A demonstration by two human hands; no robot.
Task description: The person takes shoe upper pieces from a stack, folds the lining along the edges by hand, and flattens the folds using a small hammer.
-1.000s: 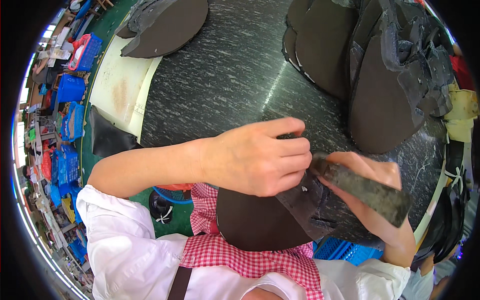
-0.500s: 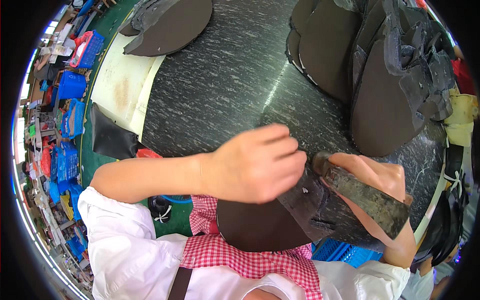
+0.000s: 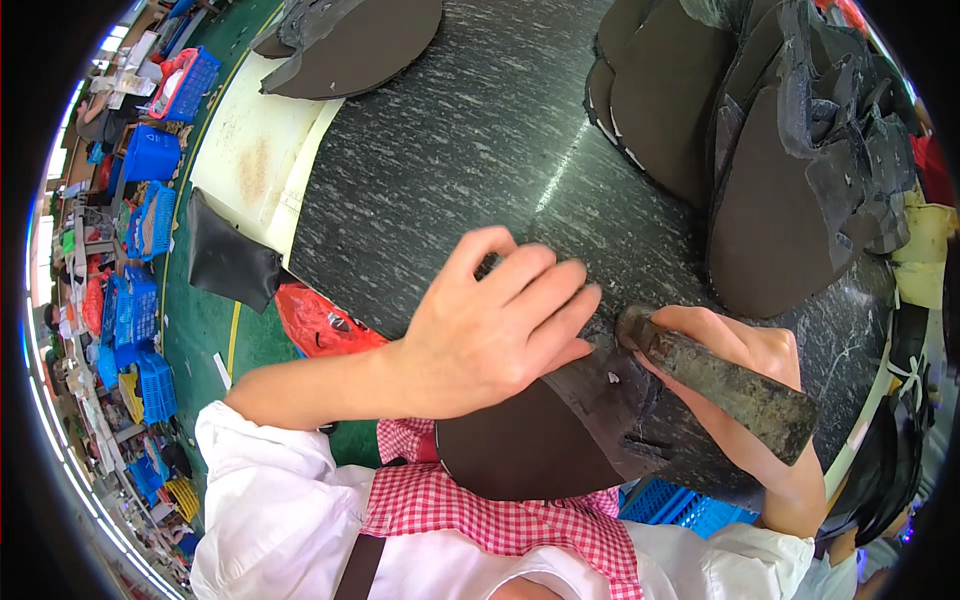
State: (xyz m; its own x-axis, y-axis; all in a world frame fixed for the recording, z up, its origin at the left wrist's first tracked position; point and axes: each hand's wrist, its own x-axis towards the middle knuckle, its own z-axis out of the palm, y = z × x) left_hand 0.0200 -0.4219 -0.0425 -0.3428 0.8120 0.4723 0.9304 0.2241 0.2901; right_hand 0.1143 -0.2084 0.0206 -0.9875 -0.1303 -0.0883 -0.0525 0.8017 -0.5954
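A dark brown, rounded leather-like piece [image 3: 525, 445] lies at the near edge of the work surface, a black, wrinkled strip along its right part. My left hand [image 3: 490, 325] is over its far edge, fingers curled and thumb tip close to the black strip; whatever the fingertips pinch is hidden. Just right of the piece, my right hand [image 3: 755, 345] is closed round a hammer with a worn metal head [image 3: 735, 385]. The head's round face points left toward my left fingers, and its wide flat end points toward my right forearm. The hammer's handle is mostly hidden by the hand.
Stacked dark pieces [image 3: 770, 200] fill the far right of the speckled surface [image 3: 440, 170]; another pile [image 3: 365, 50] sits far left. A black sheet [image 3: 235, 255] hangs at the left edge above a red bag [image 3: 320, 320]. Blue baskets [image 3: 135, 305] stand beyond.
My left hand has turned, its fingers now bent less tightly and its outer fingers lifted. The right hand and hammer have hardly moved. The view has shifted slightly, showing more of the red bag.
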